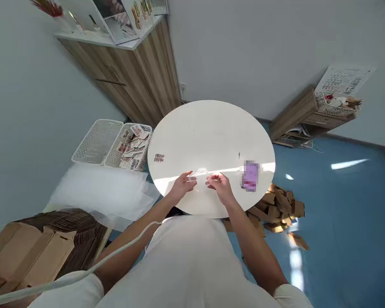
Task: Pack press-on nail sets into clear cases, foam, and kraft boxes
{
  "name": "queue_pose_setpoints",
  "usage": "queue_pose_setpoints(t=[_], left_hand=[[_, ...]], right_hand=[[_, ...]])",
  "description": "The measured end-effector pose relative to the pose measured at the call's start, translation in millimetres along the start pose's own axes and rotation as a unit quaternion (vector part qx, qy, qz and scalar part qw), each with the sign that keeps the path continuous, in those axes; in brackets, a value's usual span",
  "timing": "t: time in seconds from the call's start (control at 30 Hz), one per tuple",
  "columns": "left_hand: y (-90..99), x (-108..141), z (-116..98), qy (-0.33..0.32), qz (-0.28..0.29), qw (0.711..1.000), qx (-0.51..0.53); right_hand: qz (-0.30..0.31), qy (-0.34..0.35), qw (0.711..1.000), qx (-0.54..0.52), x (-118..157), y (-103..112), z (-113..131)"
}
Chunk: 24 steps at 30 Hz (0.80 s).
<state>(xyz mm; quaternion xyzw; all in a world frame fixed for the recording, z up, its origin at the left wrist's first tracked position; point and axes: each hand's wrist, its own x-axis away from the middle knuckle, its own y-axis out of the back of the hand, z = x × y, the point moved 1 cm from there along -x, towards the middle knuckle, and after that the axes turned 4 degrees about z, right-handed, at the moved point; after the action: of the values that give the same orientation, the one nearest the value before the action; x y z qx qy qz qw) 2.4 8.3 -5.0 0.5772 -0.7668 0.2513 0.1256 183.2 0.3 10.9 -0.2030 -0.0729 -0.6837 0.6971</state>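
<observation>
A clear, glossy piece of plastic (199, 174) is held between my two hands over the front of a round white table (208, 128). My left hand (184, 184) grips its left side with thumb and fingers. On its right edge, my right hand (218, 184) pinches with the fingertips. Whether the plastic is a case or a packet, I cannot tell. To the left on the tabletop lies a small group of dark reddish pieces in rows (159, 158). A purple item (250, 175), blurred out, lies to the right of my right hand.
Left of the table stand two white baskets, one with clear packets (98, 143), one with printed cards (134, 145). Clear plastic sheets (99, 188) and flattened cardboard boxes (48, 244) lie nearer me. Small cardboard boxes (280, 207) are heaped on the floor at right. A wooden cabinet (137, 68) stands behind.
</observation>
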Motion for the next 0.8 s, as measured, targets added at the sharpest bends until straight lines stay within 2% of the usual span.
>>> queue_pose_setpoints(t=[0.13, 0.27, 0.37, 0.43, 0.5, 0.57, 0.67, 0.8], left_hand=[[-2.6, -1, 5, 0.002, -0.017, 0.999, 0.042], [-3.0, -2, 5, -0.020, -0.037, 0.998, 0.049], [-3.8, -2, 4, -0.027, -0.044, 0.999, 0.019], [-4.7, -2, 3, -0.029, -0.046, 0.999, -0.001], [-6.0, -3, 2, -0.029, -0.038, 0.999, -0.010], [-7.7, -3, 1, -0.031, -0.024, 0.999, -0.014], [-10.8, -5, 0, -0.037, -0.014, 0.999, -0.020], [-12.9, -6, 1, -0.038, 0.004, 0.999, -0.020]], right_hand=[[-0.014, -0.016, 1.000, -0.008, 6, -1, -5], [0.006, -0.029, 1.000, -0.006, 10, 1, -12], [0.037, -0.021, 0.998, 0.048, 13, 7, -15], [0.047, 0.018, 0.991, 0.121, 15, 13, -14], [0.059, 0.088, 0.971, 0.213, 18, 19, -10], [0.094, 0.150, 0.939, 0.296, 21, 24, -5], [0.145, 0.179, 0.899, 0.373, 24, 28, 0], [0.156, 0.205, 0.876, 0.409, 22, 29, 0]])
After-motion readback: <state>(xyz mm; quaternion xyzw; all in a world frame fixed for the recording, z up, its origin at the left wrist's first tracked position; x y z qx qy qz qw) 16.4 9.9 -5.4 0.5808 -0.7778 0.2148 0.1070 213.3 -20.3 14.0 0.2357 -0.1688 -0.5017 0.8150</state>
